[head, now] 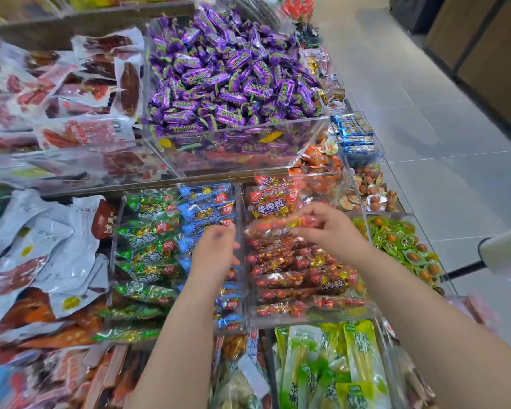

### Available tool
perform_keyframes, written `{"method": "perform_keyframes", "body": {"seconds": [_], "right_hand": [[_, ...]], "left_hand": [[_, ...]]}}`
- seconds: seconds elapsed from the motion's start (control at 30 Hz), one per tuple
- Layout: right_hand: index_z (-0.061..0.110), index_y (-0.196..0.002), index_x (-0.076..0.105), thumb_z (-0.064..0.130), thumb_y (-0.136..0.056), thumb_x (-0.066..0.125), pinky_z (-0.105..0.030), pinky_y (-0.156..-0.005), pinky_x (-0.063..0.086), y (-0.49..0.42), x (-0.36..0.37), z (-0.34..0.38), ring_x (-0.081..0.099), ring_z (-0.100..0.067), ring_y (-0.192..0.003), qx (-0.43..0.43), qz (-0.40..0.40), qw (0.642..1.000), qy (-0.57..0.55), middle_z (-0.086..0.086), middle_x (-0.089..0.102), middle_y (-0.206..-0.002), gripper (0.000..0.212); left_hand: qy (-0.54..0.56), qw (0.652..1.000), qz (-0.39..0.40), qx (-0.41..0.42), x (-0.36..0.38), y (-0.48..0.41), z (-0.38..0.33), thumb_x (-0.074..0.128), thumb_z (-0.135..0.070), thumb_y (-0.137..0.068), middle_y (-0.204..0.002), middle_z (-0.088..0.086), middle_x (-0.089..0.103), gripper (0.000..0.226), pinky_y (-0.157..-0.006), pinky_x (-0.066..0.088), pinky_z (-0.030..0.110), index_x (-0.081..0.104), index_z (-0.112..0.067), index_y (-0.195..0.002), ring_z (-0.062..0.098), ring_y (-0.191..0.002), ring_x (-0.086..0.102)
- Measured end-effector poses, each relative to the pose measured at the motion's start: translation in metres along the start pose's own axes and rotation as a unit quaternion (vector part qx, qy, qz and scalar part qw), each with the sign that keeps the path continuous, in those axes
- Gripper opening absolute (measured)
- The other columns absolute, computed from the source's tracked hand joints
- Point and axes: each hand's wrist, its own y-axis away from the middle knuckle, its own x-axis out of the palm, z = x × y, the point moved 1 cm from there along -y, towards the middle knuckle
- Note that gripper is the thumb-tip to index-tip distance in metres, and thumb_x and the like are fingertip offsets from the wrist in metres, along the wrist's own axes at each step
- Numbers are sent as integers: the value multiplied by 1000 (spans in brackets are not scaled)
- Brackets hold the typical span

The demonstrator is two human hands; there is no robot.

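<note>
right hand [331, 228] pinches red snack packet [270, 227] by one end, flat just above the red-packet bin [292, 321], probably to lay it in row | left hand [216, 246] loose, holding nothing, at bin's left wall, seemingly ready to steady

Two hands: left hand [216, 249] and right hand [331, 228]. One lifted red packet [275, 225]. One clear bin [236, 134] of purple candies [233, 75], the candies too many to count. Three packet columns: green packets [148, 252], blue packets [207, 208], red packets [292, 278].
</note>
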Motion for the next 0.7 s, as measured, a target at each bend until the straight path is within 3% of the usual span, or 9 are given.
{"method": "perform_keyframes", "body": {"seconds": [0.1,0.17,0.2,0.33,0.43,0.5,0.57,0.63,0.7], "right_hand": [[34,-93,61,41,-76,74,-26,-72,49,-25,-8,-20,63,-7,-79,113,13,992,50,10,65,-88,23],[29,-104,57,45,-76,73,-31,-78,47,-43,-4,-25,60,-15,-91,148,12,987,62,5,61,-100,37],[24,-111,54,46,-76,73,-32,-79,48,-51,-1,-25,60,-17,-93,153,8,985,77,4,61,-102,45],[16,-110,53,42,-76,74,-39,-79,54,-71,13,-23,62,-23,-93,97,-42,990,98,-4,64,-101,48],[36,-91,49,40,-74,76,-11,-60,46,-68,17,-27,57,4,-82,25,-86,993,77,16,56,-90,33],[42,-89,45,39,-72,78,-4,-60,41,-65,17,-30,53,7,-83,-9,-103,991,88,17,52,-90,37],[33,-116,43,44,-65,81,-9,-84,37,-62,19,-36,46,-2,-96,-14,-101,983,153,10,46,-106,65],[28,-142,16,48,-58,84,-28,-107,23,-57,24,-46,29,-14,-124,15,-94,975,201,1,28,-132,111],[27,-146,-10,48,-58,84,-34,-111,7,-53,29,-56,8,-21,-139,62,-108,972,202,-1,5,-149,131]], "left_hand": [[-161,964,-144,155,-2,-9,16,58,-40,-91,-121,-4,59,43,-87,45,29,53,-19,-128,15,-111,55],[-325,918,-144,177,5,-17,24,60,-50,-86,-152,3,36,70,-114,20,45,37,-19,-145,25,-144,21],[-392,897,-123,162,9,-21,26,57,-58,-84,-159,2,21,83,-117,6,50,25,-20,-150,25,-148,4],[-464,871,-82,136,18,-31,34,49,-65,-83,-162,2,-5,92,-116,-7,52,7,-24,-154,25,-148,-12],[-452,877,-84,139,19,-34,36,50,-59,-86,-162,2,-8,87,-117,-8,49,7,-26,-154,24,-148,-10],[-446,879,-86,145,19,-34,38,50,-56,-87,-162,2,-9,85,-116,-9,46,7,-27,-154,23,-148,-11],[-442,880,-89,147,20,-34,40,49,-55,-87,-162,2,-10,84,-117,-9,45,7,-27,-154,22,-148,-12],[-440,881,-93,149,20,-35,40,49,-55,-87,-162,2,-9,83,-117,-9,45,8,-27,-154,22,-148,-11],[-439,880,-95,152,20,-35,40,49,-56,-87,-162,2,-8,83,-117,-9,45,9,-27,-154,22,-148,-11]]}}
